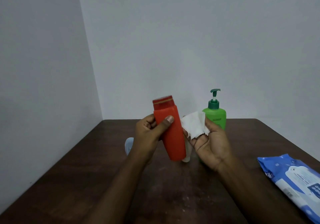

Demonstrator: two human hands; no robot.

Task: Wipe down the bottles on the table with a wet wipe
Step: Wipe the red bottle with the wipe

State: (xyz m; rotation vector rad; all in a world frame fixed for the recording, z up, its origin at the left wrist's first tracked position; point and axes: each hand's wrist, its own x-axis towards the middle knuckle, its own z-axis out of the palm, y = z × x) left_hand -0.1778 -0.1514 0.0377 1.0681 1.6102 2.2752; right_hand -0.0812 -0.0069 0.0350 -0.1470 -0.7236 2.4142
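Far left, a pale blue item (129,145) lies on the table (97,180), half hidden behind your left wrist (I cannot tell what it is). Your left hand (149,133) is wrapped round the upper half of the red bottle (171,133), thumb across its front, and holds it tilted above the table. The wipe (194,126) lies over the fingers of your right hand (212,147), which is palm up with the thumb pinning the wipe's far edge. The wipe is just beside the bottle.

Close the wipe round the body and stroke from cap to base. Then shift your left grip so the patch under those fingers gets wiped too.

The green bottle (217,118) stands close behind your right hand, near the wall, so keep strokes short there. The pack (294,182) sits at the table's right edge. The bare tabletop nearest you looks the best place to set things down.
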